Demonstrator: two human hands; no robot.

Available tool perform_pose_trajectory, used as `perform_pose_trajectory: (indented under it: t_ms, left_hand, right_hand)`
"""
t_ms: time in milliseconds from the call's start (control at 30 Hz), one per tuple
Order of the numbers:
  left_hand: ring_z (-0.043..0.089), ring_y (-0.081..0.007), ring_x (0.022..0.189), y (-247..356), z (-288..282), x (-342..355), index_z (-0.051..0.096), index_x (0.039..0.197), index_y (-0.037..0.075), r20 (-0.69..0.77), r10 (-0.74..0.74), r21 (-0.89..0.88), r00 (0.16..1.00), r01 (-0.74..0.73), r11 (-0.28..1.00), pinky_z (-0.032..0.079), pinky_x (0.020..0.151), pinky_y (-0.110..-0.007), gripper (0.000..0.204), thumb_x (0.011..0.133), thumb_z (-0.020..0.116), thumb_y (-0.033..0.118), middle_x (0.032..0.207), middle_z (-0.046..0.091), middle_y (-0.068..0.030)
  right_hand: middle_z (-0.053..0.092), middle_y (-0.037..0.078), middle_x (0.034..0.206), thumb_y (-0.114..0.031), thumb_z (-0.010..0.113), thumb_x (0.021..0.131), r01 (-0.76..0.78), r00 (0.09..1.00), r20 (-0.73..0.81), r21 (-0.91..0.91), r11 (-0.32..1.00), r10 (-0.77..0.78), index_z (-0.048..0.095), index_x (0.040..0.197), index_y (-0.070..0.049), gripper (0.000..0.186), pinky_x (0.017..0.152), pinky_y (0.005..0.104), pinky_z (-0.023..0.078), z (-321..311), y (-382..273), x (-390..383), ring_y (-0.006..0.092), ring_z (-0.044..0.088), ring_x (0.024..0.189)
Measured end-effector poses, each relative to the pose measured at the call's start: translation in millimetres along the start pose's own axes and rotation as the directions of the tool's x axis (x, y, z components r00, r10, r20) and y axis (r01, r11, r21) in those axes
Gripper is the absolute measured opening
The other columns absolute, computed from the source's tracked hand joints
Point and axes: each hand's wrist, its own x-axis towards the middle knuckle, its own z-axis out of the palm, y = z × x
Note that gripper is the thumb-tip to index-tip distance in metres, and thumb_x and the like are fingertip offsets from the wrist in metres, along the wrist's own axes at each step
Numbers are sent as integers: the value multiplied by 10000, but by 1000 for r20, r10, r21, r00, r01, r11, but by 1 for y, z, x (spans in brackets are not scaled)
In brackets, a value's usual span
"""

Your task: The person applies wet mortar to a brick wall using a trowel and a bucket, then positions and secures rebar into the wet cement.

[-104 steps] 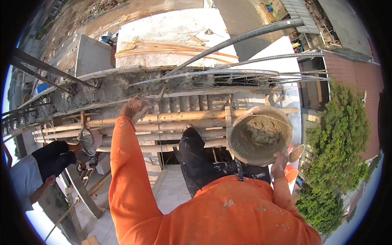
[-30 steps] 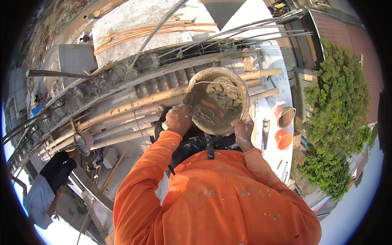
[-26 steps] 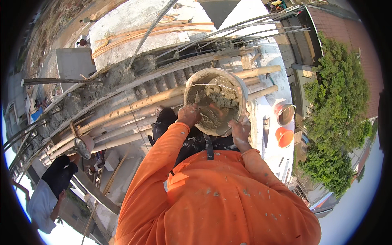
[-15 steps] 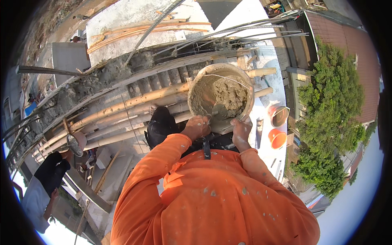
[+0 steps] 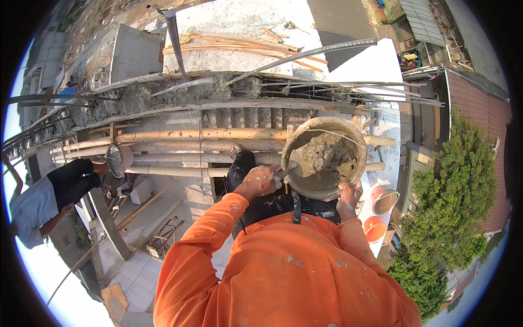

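In front of me a round bucket (image 5: 298,188) stands tilted toward my body, with thick grey wet mortar (image 5: 326,155) heaped inside. At its right near rim, my right hand (image 5: 348,200) grips the edge, fingers curled over it. My left hand (image 5: 259,182) is closed beside the bucket's left rim, around the handle of a trowel (image 5: 289,168). Much of the trowel is hidden by the hand and rim. My orange sleeves and dark trousers lie below the bucket.
Bamboo poles (image 5: 223,134) run across under the bucket. Beyond them is a mortar-covered beam form (image 5: 190,98) with protruding steel bars (image 5: 305,57). An orange bucket (image 5: 375,229) and another bucket (image 5: 383,200) stand right. At the left, a co-worker (image 5: 49,201) is beside a bucket (image 5: 115,161).
My view has turned, so the scene sits lower and farther right. The trowel blade, earlier down in the mortar, is now at the bucket's left rim with my left hand.
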Motion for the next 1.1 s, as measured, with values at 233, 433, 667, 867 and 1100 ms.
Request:
perform_pose_trajectory:
  t_ms: [233,433,667,867,1100]
  left_hand:
    - [567,-301,820,-124,-75,-37,571,1023,116,-270,-39,-22,962,34,999,478,752,-364,327,709,611,196,905,586,-88]
    - [538,-154,535,-236,-116,13,589,960,22,-391,-132,-770,911,-246,588,456,526,-265,304,774,590,263,682,559,-53]
    - [594,-299,766,-200,-95,4,548,907,-46,-579,-185,-348,794,-35,937,469,635,-372,357,766,619,275,779,595,-179]
    - [592,-404,834,-209,-122,39,540,880,-51,-619,-406,-97,673,447,889,469,747,-436,300,796,495,234,833,615,-239]
    - [598,-370,665,-241,-77,50,611,671,13,-617,-36,402,787,354,844,489,584,-438,216,750,484,169,701,601,-193]
  right_hand:
    - [525,38,676,78,503,653,-4,1000,-24,-143,990,1,483,926,-3,285,550,213,411,4,12,4,108,493,577]
    - [500,19,676,34,506,632,-42,996,-92,-325,945,13,504,889,-29,265,599,240,411,14,11,-11,114,482,594]
    - [542,28,729,76,480,644,-59,998,-41,-319,946,48,522,1005,-12,374,593,219,404,36,5,-17,109,487,613]
    - [530,13,718,68,490,642,-83,996,1,-359,930,89,518,1049,-6,415,575,212,395,40,3,-16,94,472,600]
    - [513,6,701,38,512,655,-59,996,37,-338,939,75,514,1005,-7,353,545,208,380,40,-5,-18,81,464,594]
